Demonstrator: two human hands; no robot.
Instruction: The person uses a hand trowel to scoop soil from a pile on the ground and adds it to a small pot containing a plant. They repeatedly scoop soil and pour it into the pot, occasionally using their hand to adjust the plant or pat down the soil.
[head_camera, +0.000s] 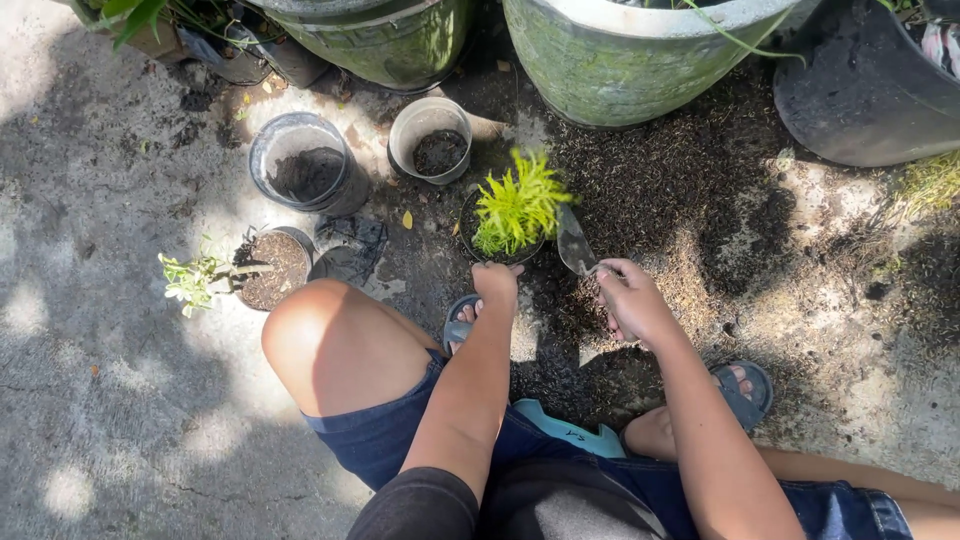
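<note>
A small dark pot (470, 243) with a bright yellow-green plant (518, 205) stands on the ground in front of me. My left hand (496, 281) grips the pot's near rim. My right hand (632, 300) holds a metal trowel (574, 241), its blade tilted down beside the plant at the pot's right edge. Dark loose soil (660, 190) is spread on the concrete to the right of the pot.
A grey pot (303, 163) and a pale pot (430, 138), each with some soil, stand behind. A tipped pot with a seedling (262, 268) lies at left. Large green planters (640, 55) and a black tub (860, 90) line the back. My knees and sandalled feet are below.
</note>
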